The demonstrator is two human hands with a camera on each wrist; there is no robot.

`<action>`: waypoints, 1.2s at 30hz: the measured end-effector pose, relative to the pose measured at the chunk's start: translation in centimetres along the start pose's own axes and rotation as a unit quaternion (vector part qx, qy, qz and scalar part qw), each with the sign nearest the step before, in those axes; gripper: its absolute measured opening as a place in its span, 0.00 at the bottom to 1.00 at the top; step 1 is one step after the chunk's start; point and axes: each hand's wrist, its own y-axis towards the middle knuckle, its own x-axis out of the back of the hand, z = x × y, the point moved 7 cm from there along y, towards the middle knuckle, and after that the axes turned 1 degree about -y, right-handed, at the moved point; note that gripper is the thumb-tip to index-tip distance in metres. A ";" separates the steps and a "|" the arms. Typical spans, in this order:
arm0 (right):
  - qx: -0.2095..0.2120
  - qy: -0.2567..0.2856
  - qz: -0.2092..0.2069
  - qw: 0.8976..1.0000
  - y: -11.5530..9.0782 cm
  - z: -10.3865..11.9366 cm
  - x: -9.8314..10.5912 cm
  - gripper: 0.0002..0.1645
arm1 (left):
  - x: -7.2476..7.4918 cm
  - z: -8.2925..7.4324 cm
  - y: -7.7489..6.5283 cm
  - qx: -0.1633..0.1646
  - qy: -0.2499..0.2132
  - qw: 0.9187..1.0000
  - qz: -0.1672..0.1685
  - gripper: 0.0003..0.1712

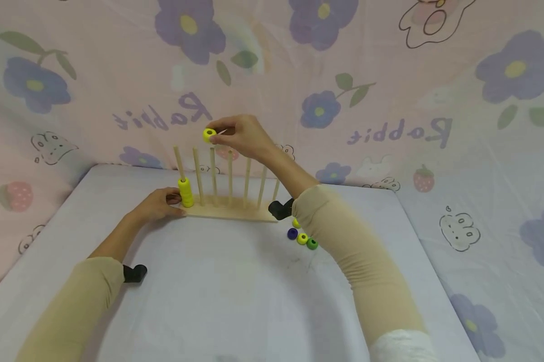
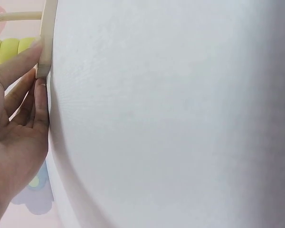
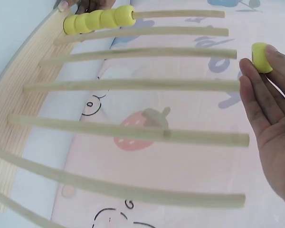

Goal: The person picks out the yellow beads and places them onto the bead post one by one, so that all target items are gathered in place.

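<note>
Between thumb and fingertips my right hand (image 1: 245,133) pinches a yellow bead (image 1: 209,135), raised above the pegs of a wooden peg rack (image 1: 231,215). In the right wrist view the held bead (image 3: 261,58) is beyond the peg tips, apart from them. My left hand (image 1: 158,205) holds the rack's left end; in the left wrist view its thumb lies on the base (image 2: 46,57) and its fingers touch the end. Several yellow beads (image 1: 186,193) are stacked on the leftmost peg (image 3: 180,14), low against the base. The other pegs bear no beads where visible.
Right of the rack a few loose beads lie on the white table (image 1: 208,281): a purple bead (image 1: 292,234), a yellow bead (image 1: 302,239), a green bead (image 1: 312,244) and another yellow one, partly behind my right forearm. A flower-patterned cloth (image 1: 272,75) hangs behind.
</note>
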 end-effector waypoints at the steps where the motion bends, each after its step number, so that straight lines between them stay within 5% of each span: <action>1: -0.002 0.004 0.005 1.000 0.1 0.1 -0.2 0.19 | 0.0 0.0 0.0 0.000 0.001 1.000 0.000 0.45; 9: 0.012 -0.016 0.021 1.000 1.3 1.1 -1.6 0.19 | 0.1 -0.1 0.0 0.005 -0.001 1.000 -0.002 0.46; 19: -0.020 0.002 0.038 0.999 2.6 0.8 -3.2 0.19 | 0.2 -0.3 0.0 0.003 -0.001 1.000 0.002 0.46; 36: -0.012 -0.056 0.049 0.997 4.1 1.2 -5.2 0.20 | 0.0 0.0 0.2 -0.005 0.000 1.000 0.003 0.44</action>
